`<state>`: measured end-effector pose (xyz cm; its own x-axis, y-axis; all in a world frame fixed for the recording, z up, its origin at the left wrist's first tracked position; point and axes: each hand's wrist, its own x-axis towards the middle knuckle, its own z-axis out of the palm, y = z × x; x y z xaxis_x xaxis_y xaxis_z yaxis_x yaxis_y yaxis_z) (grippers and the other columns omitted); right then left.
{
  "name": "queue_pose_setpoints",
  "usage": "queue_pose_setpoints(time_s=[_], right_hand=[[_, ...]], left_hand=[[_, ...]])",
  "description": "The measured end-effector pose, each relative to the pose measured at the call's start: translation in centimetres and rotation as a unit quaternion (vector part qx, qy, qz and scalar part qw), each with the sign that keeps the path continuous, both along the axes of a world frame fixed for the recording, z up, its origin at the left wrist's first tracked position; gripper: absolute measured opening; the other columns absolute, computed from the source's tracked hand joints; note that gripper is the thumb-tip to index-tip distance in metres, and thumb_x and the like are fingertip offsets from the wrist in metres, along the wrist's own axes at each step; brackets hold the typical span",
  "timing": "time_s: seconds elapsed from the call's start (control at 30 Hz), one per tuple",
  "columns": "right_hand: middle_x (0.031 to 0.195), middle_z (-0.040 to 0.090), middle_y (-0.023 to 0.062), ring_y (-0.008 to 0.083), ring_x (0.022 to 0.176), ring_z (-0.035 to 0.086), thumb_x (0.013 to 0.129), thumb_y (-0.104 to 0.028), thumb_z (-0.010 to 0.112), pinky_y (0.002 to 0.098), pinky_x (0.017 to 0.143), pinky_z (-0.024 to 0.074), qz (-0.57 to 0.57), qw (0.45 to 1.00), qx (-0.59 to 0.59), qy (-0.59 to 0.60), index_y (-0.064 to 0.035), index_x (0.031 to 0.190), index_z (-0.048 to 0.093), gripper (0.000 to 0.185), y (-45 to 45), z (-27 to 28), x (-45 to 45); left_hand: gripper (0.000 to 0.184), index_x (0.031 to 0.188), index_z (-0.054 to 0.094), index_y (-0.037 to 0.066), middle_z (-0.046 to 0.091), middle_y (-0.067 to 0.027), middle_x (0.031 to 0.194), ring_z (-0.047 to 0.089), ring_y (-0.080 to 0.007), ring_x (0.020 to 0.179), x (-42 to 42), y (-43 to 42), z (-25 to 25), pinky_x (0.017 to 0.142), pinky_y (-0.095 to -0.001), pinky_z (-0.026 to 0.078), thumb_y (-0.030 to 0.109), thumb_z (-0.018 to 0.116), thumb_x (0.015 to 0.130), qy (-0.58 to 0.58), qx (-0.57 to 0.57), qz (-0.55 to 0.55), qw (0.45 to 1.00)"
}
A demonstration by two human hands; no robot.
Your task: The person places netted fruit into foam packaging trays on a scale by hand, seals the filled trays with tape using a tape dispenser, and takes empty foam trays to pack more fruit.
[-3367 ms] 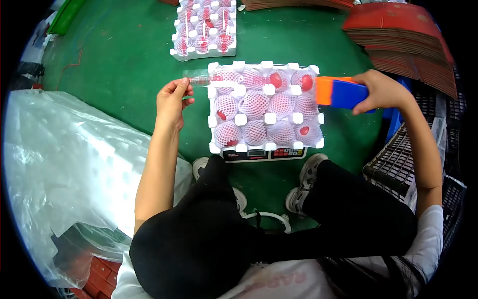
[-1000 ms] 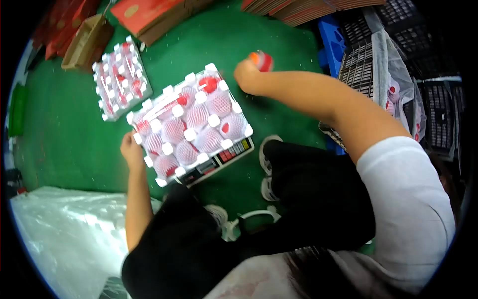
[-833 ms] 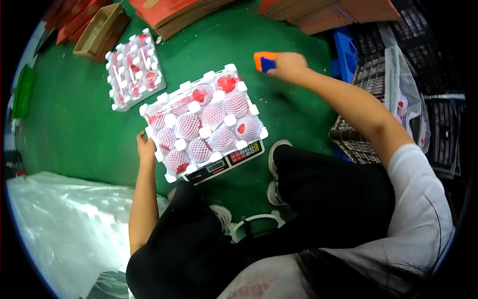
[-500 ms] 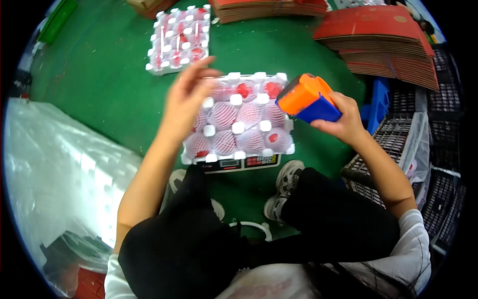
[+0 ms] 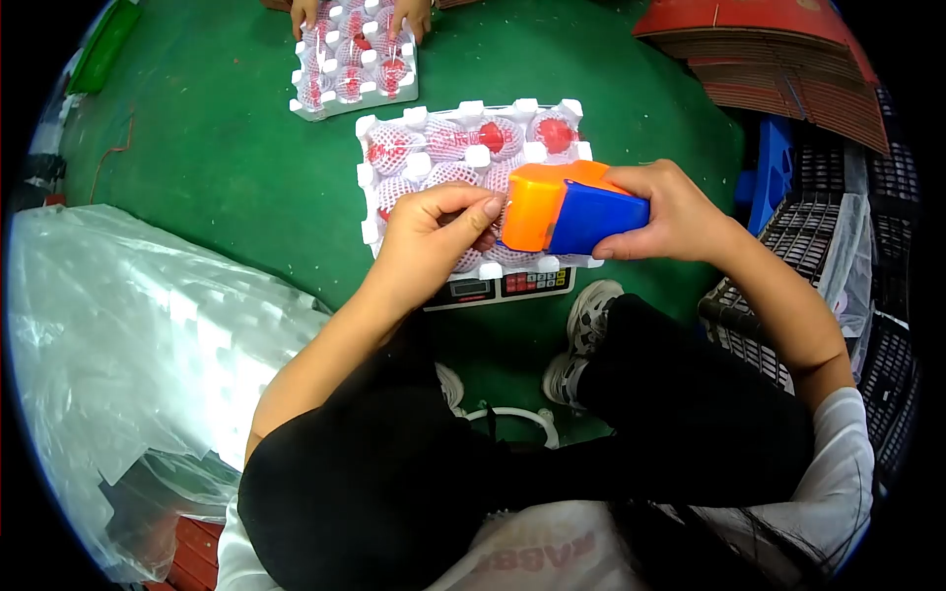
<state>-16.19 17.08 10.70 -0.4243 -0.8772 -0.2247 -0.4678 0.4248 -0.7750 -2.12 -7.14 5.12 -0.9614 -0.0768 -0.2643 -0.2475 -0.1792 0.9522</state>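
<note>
My right hand [image 5: 672, 212] is wrapped round an orange-and-blue tape dispenser [image 5: 597, 219], held over the front right of a white foam tray [image 5: 367, 177]. Close to the dispenser's orange end, my left hand [image 5: 426, 236] pinches thumb against finger. What it pinches, if anything, is too small to make out. In the tray sit several red fruits [image 5: 555, 135] in white foam nets. Under the tray, the front of a digital scale [image 5: 471, 292] with its display and keys shows. My hands and the dispenser hide the tray's front part.
Beyond, another person's hands [image 5: 410, 16] touch a second tray of netted fruit [image 5: 347, 102] on the green floor. Flattened red cartons [image 5: 769, 30] are stacked far right. Black crates [image 5: 739, 340] stand right, a blue one [image 5: 772, 187] behind. Plastic sheeting [image 5: 148, 325] covers the left.
My left hand has come down and right to the dispenser, its fingers now pinched. The dispenser has turned and moved slightly left and down. Another person's hands have appeared on the far tray.
</note>
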Motion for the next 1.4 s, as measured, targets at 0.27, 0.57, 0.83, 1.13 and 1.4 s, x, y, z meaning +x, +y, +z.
queue_pose_setpoints(time_s=[0.27, 0.57, 0.83, 1.13, 1.4], right_hand=[[0.079, 0.07, 0.0145, 0.0249, 0.068, 0.066, 0.067, -0.038, 0.085, 0.0326, 0.065, 0.0517, 0.023, 0.994, 0.11, -0.016, -0.0019, 0.107, 0.07, 0.056, -0.1, 0.8, -1.9], [0.07, 0.063, 0.0163, 0.0268, 0.063, 0.061, 0.067, -0.034, 0.084, 0.0355, 0.06, 0.0479, 0.034, 0.969, 0.227, 0.087, 0.0023, 0.087, 0.065, 0.046, 6.7, -1.0, -8.8], [0.071, 0.064, 0.0142, 0.0238, 0.065, 0.062, 0.068, -0.035, 0.083, 0.0342, 0.063, 0.0492, 0.011, 0.96, 0.274, 0.05, 0.0022, 0.086, 0.064, 0.045, 8.8, -3.5, -9.3], [0.078, 0.069, 0.0152, 0.0252, 0.071, 0.067, 0.07, -0.04, 0.08, 0.0334, 0.067, 0.0522, -0.021, 0.955, 0.291, 0.045, 0.0036, 0.098, 0.068, 0.053, 10.7, -5.9, -10.0], [0.089, 0.072, 0.0183, 0.0302, 0.082, 0.07, 0.074, -0.045, 0.074, 0.0433, 0.072, 0.0558, 0.005, 0.872, 0.465, 0.156, -0.0006, 0.093, 0.073, 0.048, 2.9, -5.6, -6.7]], left_hand=[[0.018, 0.096, 0.07, -0.004, 0.066, -0.0022, 0.08, 0.059, -0.0077, 0.069, 0.5, -3.3, -2.1, 0.065, -0.0234, 0.051, 0.013, 0.066, 0.094, -0.012, -0.124, 0.082, 0.989], [0.022, 0.097, 0.071, 0.002, 0.058, 0.0045, 0.075, 0.054, -0.0053, 0.066, 3.7, -11.7, -7.4, 0.068, -0.0237, 0.052, 0.023, 0.064, 0.097, -0.159, -0.047, 0.134, 0.977], [0.023, 0.092, 0.07, 0.005, 0.055, 0.0065, 0.072, 0.051, -0.0047, 0.066, 3.4, -12.4, -10.8, 0.066, -0.0231, 0.045, 0.026, 0.063, 0.096, -0.171, -0.087, 0.151, 0.97], [0.022, 0.085, 0.067, 0.007, 0.055, 0.0061, 0.071, 0.049, -0.0041, 0.065, 2.8, -10.7, -11.2, 0.062, -0.0231, 0.042, 0.023, 0.059, 0.098, -0.172, -0.032, 0.208, 0.962], [0.026, 0.081, 0.06, 0.001, 0.051, 0.0049, 0.071, 0.043, -0.006, 0.067, 3.1, -11.4, -14.3, 0.061, -0.0234, 0.037, 0.02, 0.057, 0.098, -0.064, -0.264, 0.159, 0.949]])
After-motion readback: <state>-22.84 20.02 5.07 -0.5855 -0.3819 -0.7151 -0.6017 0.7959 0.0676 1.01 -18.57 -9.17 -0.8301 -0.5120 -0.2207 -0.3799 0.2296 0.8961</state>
